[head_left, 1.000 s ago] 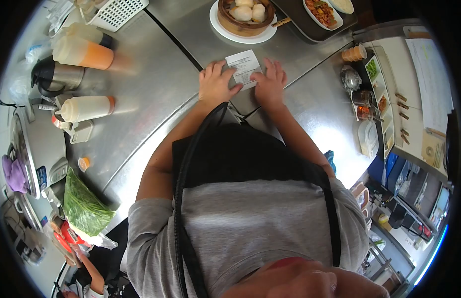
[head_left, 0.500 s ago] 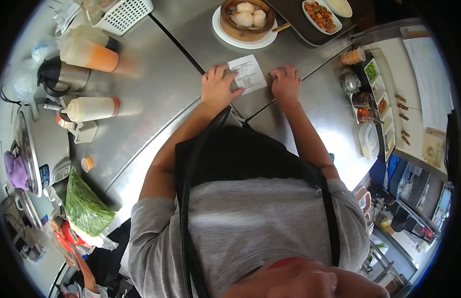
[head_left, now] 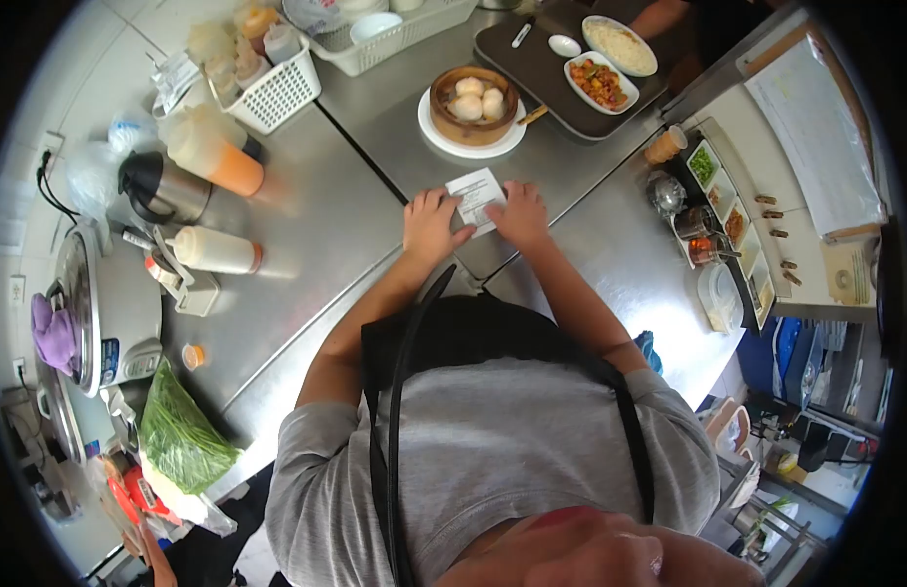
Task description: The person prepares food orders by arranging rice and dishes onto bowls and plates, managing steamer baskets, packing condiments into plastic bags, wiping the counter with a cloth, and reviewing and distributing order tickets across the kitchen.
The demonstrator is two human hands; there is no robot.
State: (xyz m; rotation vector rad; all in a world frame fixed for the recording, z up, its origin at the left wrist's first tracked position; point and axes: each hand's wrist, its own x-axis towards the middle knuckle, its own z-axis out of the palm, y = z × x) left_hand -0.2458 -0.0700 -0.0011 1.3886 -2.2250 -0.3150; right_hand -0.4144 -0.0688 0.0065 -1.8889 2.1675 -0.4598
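A small white printed paper slip (head_left: 477, 199) lies flat on the steel counter between my hands. My left hand (head_left: 430, 223) rests on the counter with its fingers spread, its fingers and thumb along the slip's left edge. At the right side my right hand (head_left: 523, 211) lies palm down, its thumb side overlapping the slip's edge; neither hand lifts the paper. Just beyond the slip, a round bamboo steamer (head_left: 442, 115) with several pale dumplings (head_left: 470, 106) sits on a white plate (head_left: 439, 140).
A dark tray (head_left: 512, 61) holds a white dish of saucy food (head_left: 598, 82) and a dish of rice (head_left: 619, 44). Another person's arm (head_left: 659, 17) shows behind it. Squeeze bottles (head_left: 217, 249) and a steel jug (head_left: 184, 189) stand left; condiment trays (head_left: 735, 224) line the right.
My right hand has moved left onto the slip's right edge, from a spot apart from it. My left hand stays at the slip's left edge. The view has shifted, showing more of the counter's far side.
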